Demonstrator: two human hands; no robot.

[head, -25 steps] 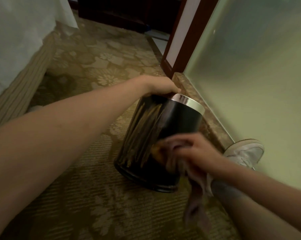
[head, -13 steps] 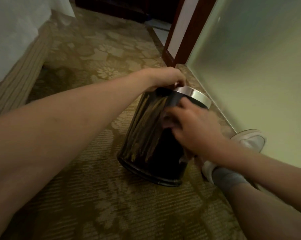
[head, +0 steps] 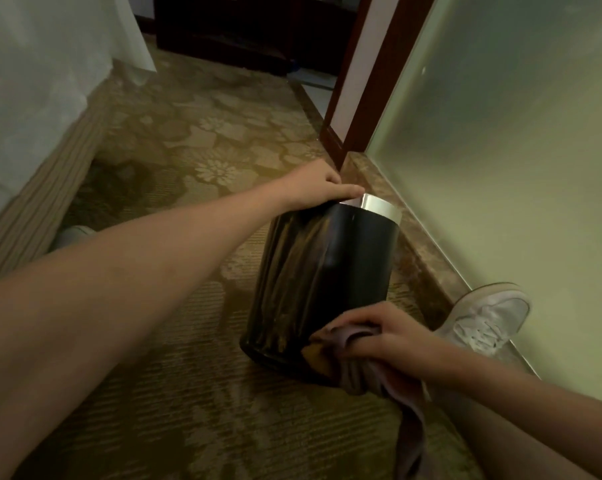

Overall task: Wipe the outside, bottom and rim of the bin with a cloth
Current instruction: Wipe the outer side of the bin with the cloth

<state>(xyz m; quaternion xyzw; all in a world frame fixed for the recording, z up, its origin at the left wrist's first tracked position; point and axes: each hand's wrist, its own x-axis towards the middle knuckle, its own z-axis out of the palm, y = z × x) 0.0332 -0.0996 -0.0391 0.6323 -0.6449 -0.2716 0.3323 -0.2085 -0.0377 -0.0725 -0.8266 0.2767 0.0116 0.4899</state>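
The left hand (head: 318, 188) grips the bin (head: 327, 285) rim; the right hand (head: 389, 336) clenches the cloth (head: 358, 362) at 5 o'clock, low on the wall. The tilted bin may slip on the carpet (head: 188, 393).

Right hand (head: 393, 336) now low on bin (head: 327, 271) wall, near base; half second ago it sat high, just under silver rim (head: 382, 206). Cloth (head: 372, 372) shows again, bunched in grip against lower wall, tail hanging toward carpet. Upper wall of bin uncovered. Shoe (head: 486, 320) fully in view.
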